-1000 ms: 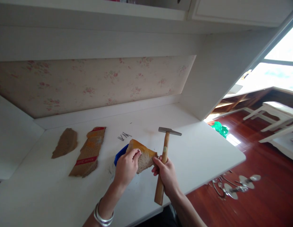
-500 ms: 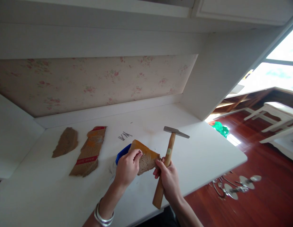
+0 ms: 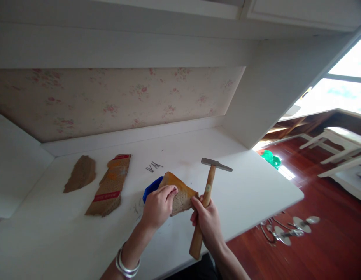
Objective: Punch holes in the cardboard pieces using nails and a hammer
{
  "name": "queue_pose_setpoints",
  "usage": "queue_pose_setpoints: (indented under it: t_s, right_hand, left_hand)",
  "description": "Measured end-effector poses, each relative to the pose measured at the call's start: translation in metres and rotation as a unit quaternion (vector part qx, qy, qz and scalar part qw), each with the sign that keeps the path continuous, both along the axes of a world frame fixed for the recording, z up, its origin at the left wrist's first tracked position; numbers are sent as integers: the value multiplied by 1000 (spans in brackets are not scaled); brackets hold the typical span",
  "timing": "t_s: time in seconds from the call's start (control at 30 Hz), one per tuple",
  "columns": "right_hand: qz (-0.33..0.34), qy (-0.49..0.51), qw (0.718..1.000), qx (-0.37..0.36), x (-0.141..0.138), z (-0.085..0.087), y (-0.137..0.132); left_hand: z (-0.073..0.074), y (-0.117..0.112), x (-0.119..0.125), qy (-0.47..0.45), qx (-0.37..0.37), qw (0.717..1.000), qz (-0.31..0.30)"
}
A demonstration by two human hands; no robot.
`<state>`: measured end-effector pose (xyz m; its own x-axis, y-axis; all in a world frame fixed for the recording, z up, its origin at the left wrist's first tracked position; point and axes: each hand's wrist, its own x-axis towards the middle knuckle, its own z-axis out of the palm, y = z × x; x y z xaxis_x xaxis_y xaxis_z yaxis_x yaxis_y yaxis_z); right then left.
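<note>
My left hand presses its fingers onto a torn piece of brown cardboard lying over a blue object on the white desk. My right hand grips the wooden handle of a hammer, whose steel head is raised above the desk to the right of the cardboard. The fingertips of my right hand also touch the cardboard's right edge. A silver bangle sits on my left wrist.
Several loose nails lie behind the cardboard. Two more torn cardboard pieces rest at the left. Floral wallpaper backs the desk. Right of the desk edge lie a red wooden floor, metal parts, a green bag and white furniture.
The hammer has tilted to the right and its head has drifted right. My left fingers have slid slightly right along the cardboard. The view has shifted a little.
</note>
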<state>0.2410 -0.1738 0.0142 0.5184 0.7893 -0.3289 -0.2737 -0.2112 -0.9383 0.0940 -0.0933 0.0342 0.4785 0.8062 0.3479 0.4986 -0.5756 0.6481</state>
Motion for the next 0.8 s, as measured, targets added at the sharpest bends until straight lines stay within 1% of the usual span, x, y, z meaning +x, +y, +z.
queue_pose_setpoints:
  t_s: [0.17,0.33,0.63,0.8]
  right_hand:
    - [18,-34,999,1,8,14,-4]
    - [38,-82,996,-21,14,29,-16]
    - [51,-88,994,-29,11,36,-28]
    - [99,-69,993,-6,10,39,-36]
  left_hand:
    - [3,-1,1,36,15,999,1]
    - [3,-2,2,58,20,998,-14]
    - [4,-1,1,51,8,999,-6]
    - [2,0,2,50,10,999,-9]
